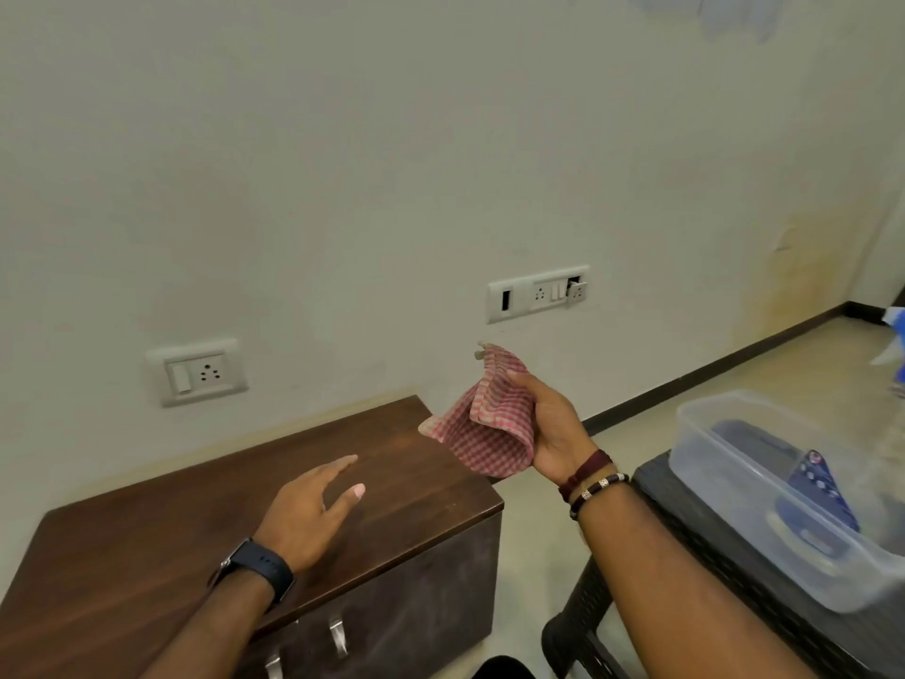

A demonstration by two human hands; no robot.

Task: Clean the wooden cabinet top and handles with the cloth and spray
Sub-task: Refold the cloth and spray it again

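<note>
A dark wooden cabinet (205, 541) stands against the wall, its top bare. Two metal handles (337, 637) show on its front near the bottom edge. My right hand (553, 428) holds a red-and-white checked cloth (482, 423) in the air past the cabinet's right end, fingers curled round the bunched fabric. My left hand (313, 507) hovers over the cabinet top with its fingers spread and straight, holding nothing. A blue and white object at the right edge (893, 355) may be the spray bottle; it is blurred and cut off.
A dark woven stool or table (685, 546) stands at the right, bearing a clear plastic box (725, 423) with dark items inside. Wall sockets (196, 372) and a switch plate (536, 294) sit on the wall behind. Tiled floor lies between cabinet and stool.
</note>
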